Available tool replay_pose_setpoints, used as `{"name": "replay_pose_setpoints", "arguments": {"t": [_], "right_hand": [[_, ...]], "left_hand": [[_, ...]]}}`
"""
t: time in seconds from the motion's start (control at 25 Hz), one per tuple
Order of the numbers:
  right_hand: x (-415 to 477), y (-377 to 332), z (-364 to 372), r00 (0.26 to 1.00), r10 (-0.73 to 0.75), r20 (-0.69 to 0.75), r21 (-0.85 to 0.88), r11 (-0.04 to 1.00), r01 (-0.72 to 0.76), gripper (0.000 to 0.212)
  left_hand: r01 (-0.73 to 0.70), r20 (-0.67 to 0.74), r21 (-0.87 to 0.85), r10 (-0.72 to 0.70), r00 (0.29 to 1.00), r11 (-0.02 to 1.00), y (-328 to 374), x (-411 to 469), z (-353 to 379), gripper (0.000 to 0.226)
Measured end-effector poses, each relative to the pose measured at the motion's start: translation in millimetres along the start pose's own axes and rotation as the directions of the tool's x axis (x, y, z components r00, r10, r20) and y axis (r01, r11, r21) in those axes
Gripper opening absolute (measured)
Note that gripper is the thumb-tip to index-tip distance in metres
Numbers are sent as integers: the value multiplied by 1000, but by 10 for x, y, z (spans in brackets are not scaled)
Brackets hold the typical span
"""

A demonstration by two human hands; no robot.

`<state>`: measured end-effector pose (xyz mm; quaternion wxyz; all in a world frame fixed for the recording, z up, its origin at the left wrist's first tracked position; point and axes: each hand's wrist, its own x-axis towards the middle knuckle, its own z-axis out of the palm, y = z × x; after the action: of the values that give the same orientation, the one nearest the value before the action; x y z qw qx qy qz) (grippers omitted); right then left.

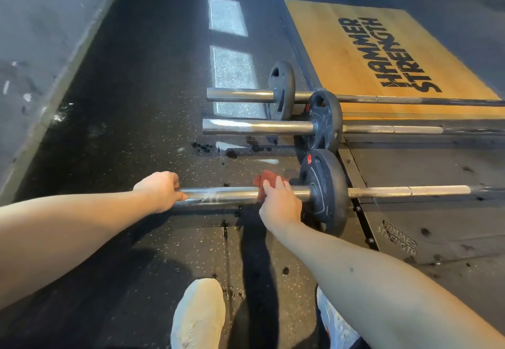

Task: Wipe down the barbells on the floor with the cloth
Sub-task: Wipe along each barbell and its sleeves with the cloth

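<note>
Flooring of black speckled rubber (136,103) under a pale shoe (198,316). Left hand (159,190) grips the nearest barbell (218,197); right hand (278,204) clasps a red cloth (266,179) around it (beside its black plate (325,190)). Second barbell (259,127) and third barbell (240,94) lie beyond, by a wooden platform (341,56); grey wall (32,34) left.

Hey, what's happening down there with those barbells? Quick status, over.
Left hand grips nearest barbell at its sleeve end. Right hand holds red cloth on same sleeve, close to the plate. Middle barbell and far barbell lie behind, untouched.

Bare sleeve (218,194) lies between the hands; the plate (325,190) blocks rightward; open floor (136,130) beyond.
</note>
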<state>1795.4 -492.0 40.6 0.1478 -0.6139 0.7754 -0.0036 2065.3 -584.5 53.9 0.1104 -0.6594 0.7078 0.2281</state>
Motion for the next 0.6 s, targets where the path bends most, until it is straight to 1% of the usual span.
{"name": "replay_pose_setpoints", "arguments": {"t": [0.12,0.2,0.28,0.36,0.44,0.48,0.52,0.56,0.6], "right_hand": [[-3,-619,125,988,-150,37,21,989,149,62],[-25,-910,177,964,-261,46,37,965,259,52],[-14,-837,174,935,-352,36,62,935,350,38],[-33,-471,103,924,-382,21,57,923,380,33],[-27,-18,-24,957,-288,-21,40,957,289,32],[-13,185,-101,976,-212,-46,32,976,214,32],[7,336,-181,990,-125,-62,33,991,127,31],[14,419,-232,997,-41,-71,45,998,44,30],[22,431,-237,996,29,-82,56,998,-25,28]], "left_hand": [[8,-4,-40,-8,1000,999,-23,11,32,38],[20,-23,-46,-21,999,999,-17,17,42,39],[37,-18,-80,-39,999,996,-33,13,46,39],[20,17,-154,-18,1000,988,-99,6,72,40],[37,32,-291,-29,999,956,-184,-14,127,37],[81,46,-391,-69,997,917,-216,-41,147,30],[133,65,-500,-116,991,856,-237,-62,167,27],[170,87,-562,-146,985,810,-250,-101,183,21],[186,100,-590,-157,982,785,-270,-135,205,15]]}}
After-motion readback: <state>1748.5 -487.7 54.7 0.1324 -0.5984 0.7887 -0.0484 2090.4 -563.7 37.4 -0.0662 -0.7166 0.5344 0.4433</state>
